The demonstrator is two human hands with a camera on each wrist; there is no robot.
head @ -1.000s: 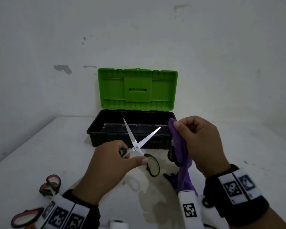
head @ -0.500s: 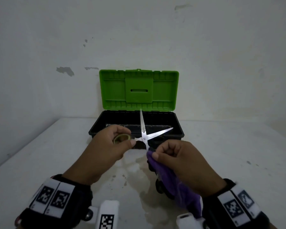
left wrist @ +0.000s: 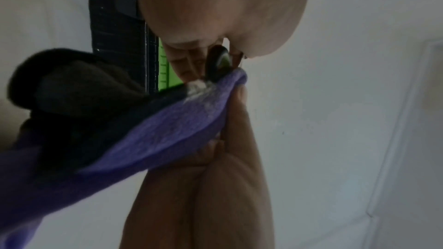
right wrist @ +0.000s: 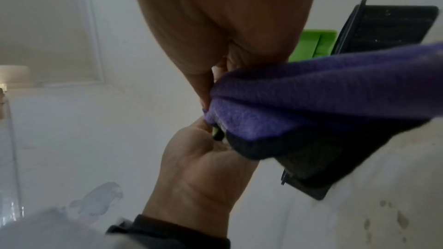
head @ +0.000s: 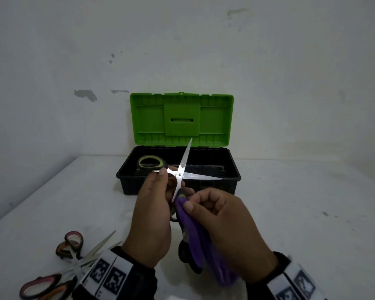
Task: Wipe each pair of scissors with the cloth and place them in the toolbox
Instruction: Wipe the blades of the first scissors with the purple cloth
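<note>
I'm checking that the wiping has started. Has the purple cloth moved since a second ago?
Yes. The purple cloth sat right of the blades, level with the toolbox front; now it is lower and leftward, at the scissors handle.

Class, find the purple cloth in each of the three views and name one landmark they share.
Head view: purple cloth at lower centre, pinched by the right hand against the scissors.
Left wrist view: cloth runs from lower left up to centre.
Right wrist view: cloth crosses the right half.
Shared landmark: the toolbox with its green lid.
</note>
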